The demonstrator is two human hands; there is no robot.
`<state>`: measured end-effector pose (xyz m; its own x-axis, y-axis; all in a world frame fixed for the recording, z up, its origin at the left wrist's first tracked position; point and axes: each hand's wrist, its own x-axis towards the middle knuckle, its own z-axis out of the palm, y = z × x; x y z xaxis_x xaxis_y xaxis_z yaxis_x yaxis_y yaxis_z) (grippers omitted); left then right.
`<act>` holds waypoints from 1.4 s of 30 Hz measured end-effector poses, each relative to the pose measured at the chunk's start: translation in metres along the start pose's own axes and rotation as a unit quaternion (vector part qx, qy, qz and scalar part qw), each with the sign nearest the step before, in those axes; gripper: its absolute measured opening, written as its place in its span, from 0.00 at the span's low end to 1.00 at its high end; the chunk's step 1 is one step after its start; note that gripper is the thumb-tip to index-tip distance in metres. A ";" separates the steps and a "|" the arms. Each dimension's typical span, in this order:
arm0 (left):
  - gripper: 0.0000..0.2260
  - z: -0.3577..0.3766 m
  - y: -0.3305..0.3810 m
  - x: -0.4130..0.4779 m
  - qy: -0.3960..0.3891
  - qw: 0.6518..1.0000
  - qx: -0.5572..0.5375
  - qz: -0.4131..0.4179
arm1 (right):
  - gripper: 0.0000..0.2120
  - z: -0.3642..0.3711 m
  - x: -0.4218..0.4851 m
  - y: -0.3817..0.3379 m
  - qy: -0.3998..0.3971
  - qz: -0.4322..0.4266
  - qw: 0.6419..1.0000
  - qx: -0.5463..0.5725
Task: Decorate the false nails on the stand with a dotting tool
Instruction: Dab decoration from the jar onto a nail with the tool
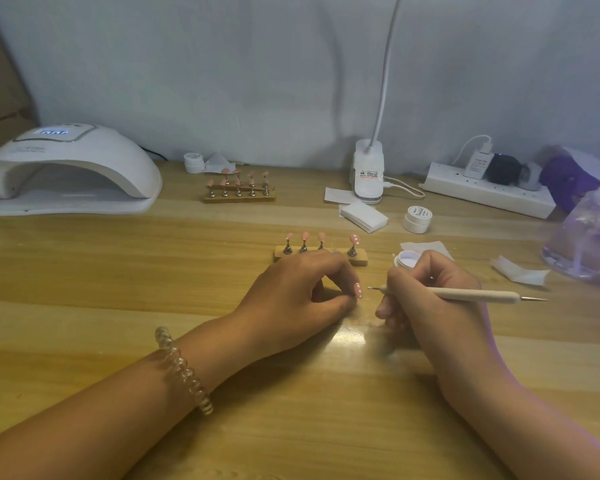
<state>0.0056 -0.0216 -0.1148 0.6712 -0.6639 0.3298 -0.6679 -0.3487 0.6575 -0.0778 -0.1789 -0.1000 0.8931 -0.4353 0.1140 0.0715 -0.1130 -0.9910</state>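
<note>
A small wooden stand (359,260) lies in the middle of the table with several pink false nails (305,236) on metal pegs; the rightmost nail (354,239) carries white dots. My left hand (298,299) pinches a pink false nail (358,290) with white dots, taken off the stand and held just above the table. My right hand (426,296) grips a cream dotting tool (471,294) like a pen. Its metal tip points left, a short gap from the held nail. An open white gel pot (406,258) sits just behind my right hand.
A white nail lamp (70,171) stands at the back left. A second stand of pink nails (239,188) and a small jar (193,162) are behind. A clip lamp (368,171), wipes (362,216), a closed jar (417,218), a power strip (485,194) and a plastic bag (589,237) fill the right.
</note>
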 end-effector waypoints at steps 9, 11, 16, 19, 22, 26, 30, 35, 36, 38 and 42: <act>0.04 0.001 0.002 0.000 0.009 1.000 0.005 0.019 | 0.10 0.000 0.001 0.003 -0.016 -0.006 1.000 -0.015; 0.04 0.001 0.001 0.000 0.009 1.000 0.008 0.021 | 0.11 0.001 0.000 0.003 -0.019 -0.007 1.000 -0.014; 0.05 0.001 0.000 -0.001 0.011 1.000 0.014 0.020 | 0.12 0.001 0.000 0.003 -0.018 -0.004 1.000 -0.022; 0.05 0.001 0.000 0.000 0.011 1.000 0.014 0.019 | 0.12 0.001 0.000 0.002 -0.017 -0.005 1.000 -0.024; 0.05 0.000 0.001 0.000 0.010 1.000 0.014 0.019 | 0.12 0.001 0.000 0.003 -0.020 -0.004 0.999 -0.030; 0.04 0.001 0.001 -0.001 0.008 1.000 0.012 0.017 | 0.13 -0.001 0.000 0.003 0.026 -0.033 0.999 0.006; 0.05 0.001 -0.001 -0.001 0.022 1.000 -0.013 0.004 | 0.15 -0.007 0.004 0.000 0.085 -0.100 0.991 0.029; 0.05 0.000 -0.003 0.001 0.067 0.996 -0.057 -0.020 | 0.05 -0.009 0.007 0.006 0.038 -0.149 0.986 -0.069; 0.05 -0.001 -0.002 0.002 0.078 0.995 -0.061 -0.021 | 0.03 -0.009 0.007 0.007 0.014 -0.163 0.982 -0.098; 0.04 -0.002 -0.002 0.003 0.092 0.993 -0.075 -0.022 | 0.05 -0.009 0.006 0.008 -0.037 -0.199 0.966 -0.163; 0.03 -0.003 -0.002 0.003 0.075 0.991 -0.109 -0.021 | 0.05 -0.009 0.005 0.007 -0.079 -0.200 0.949 -0.229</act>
<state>0.0097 -0.0211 -0.1128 0.7479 -0.5403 0.3857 -0.5645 -0.2119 0.7978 -0.0766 -0.1901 -0.1061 0.8930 -0.1400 0.4278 0.2515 -0.6330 -0.7321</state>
